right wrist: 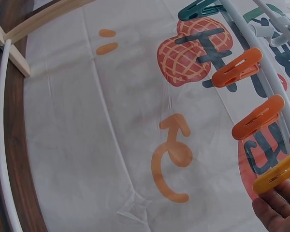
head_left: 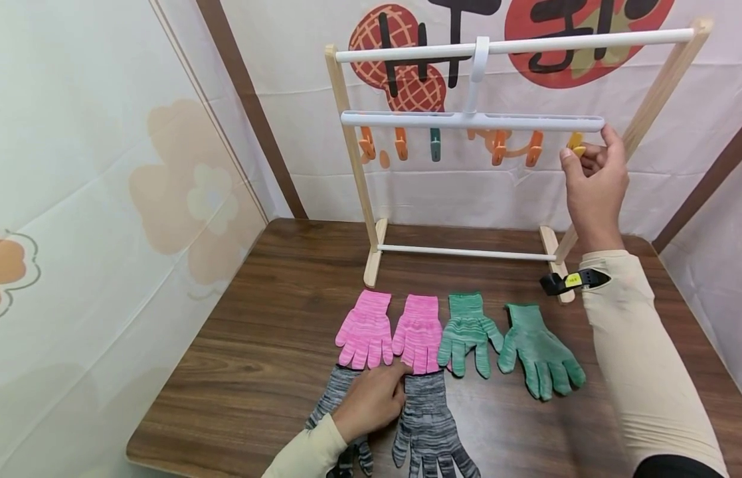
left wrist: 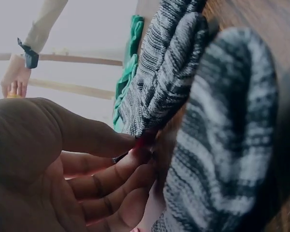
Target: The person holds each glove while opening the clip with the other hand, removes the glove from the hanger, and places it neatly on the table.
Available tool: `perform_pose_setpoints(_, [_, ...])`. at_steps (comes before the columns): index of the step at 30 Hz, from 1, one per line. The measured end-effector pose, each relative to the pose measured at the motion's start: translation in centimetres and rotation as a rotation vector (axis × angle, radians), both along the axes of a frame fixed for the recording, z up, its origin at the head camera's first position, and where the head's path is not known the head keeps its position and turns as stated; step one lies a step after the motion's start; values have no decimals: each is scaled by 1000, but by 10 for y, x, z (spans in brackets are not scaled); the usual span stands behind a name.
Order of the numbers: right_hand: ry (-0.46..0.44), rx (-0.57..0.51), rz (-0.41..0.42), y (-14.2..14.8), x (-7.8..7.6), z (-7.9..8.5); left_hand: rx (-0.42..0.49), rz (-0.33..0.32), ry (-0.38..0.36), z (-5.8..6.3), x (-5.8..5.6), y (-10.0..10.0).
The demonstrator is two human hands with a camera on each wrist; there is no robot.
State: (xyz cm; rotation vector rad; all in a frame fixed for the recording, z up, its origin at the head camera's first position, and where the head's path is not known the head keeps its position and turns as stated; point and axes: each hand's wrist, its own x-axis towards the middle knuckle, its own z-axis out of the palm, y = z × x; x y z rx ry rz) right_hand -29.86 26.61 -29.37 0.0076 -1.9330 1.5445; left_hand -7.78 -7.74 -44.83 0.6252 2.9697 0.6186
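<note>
My right hand [head_left: 598,186] is raised at the right end of a white hanger [head_left: 418,120], where it holds a yellow clothespin [head_left: 576,143]. One of its fingers touches the hanger's tip. Low on the table, my left hand [head_left: 371,403] pinches the cuff edge of a grey striped glove [head_left: 433,418], seen close up in the left wrist view as the grey glove [left wrist: 159,63] beyond the thumb. Another grey glove [head_left: 335,392] lies partly under that hand. Two pink gloves [head_left: 367,325] lie just above the grey pair, with green gloves [head_left: 541,348] to their right.
A wooden rack [head_left: 354,153] with a white top rail [head_left: 556,44] stands at the table's back and carries the hanger. Orange clothespins [head_left: 499,147] and a dark green clothespin [head_left: 435,145] hang from the hanger. A printed cloth [right wrist: 121,121] hangs behind the rack.
</note>
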Motion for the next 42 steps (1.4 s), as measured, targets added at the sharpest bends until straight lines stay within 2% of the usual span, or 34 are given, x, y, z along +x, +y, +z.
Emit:
perform_pose_setpoints(8, [-20, 10, -11, 3, 1, 0, 13, 24, -15, -5, 1, 5])
perform_pose_setpoints(17, [-29, 20, -15, 4, 4, 0, 46, -16, 82, -14, -3, 7])
perform_pose_setpoints(24, [-52, 17, -15, 5, 5, 2, 38, 3, 110, -13, -2, 5])
perform_pose_setpoints(31, [-55, 20, -22, 9, 2, -4, 38, 37, 130, -14, -3, 4])
perform_pose_setpoints(34, [-55, 19, -26, 10, 0, -7, 13, 50, 170, -10, -10, 2])
perform_pose_setpoints(37, [-65, 31, -30, 11, 1, -11, -33, 70, 230, 2, -21, -1])
perform_pose_setpoints(39, [-79, 40, -27, 11, 2, -13, -49, 83, 266, 15, -34, -3])
perform_pose_setpoints(42, [-98, 52, -16, 11, 3, -17, -45, 114, 288, 37, -58, -7])
